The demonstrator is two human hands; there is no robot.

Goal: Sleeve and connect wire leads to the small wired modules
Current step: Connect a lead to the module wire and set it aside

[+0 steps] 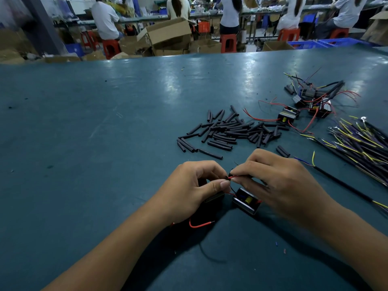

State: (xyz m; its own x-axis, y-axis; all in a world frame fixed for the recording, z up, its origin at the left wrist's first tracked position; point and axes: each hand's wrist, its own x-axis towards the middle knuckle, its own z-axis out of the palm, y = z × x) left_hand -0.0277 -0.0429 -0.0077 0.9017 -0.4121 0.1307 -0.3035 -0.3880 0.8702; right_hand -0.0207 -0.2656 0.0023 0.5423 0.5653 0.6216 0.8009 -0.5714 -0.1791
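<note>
A small black module [245, 201] with a yellow part lies on the green table [105, 133] between my hands. My left hand [195, 185] pinches the end of a thin red lead [237, 176] between thumb and forefinger. My right hand [279, 181] pinches the same lead from the other side, fingertips almost touching the left ones. A second dark module [214, 198] sits partly hidden under my left hand. A loose red wire [201, 224] curls on the table below my left wrist.
A pile of black sleeve tubes [228, 131] lies just beyond my hands. Further right lie one module with red leads [288, 117], a heap of modules [315, 97], a bundle of yellow-and-purple wires [357, 141] and a black cable [344, 183]. People sit at benches behind.
</note>
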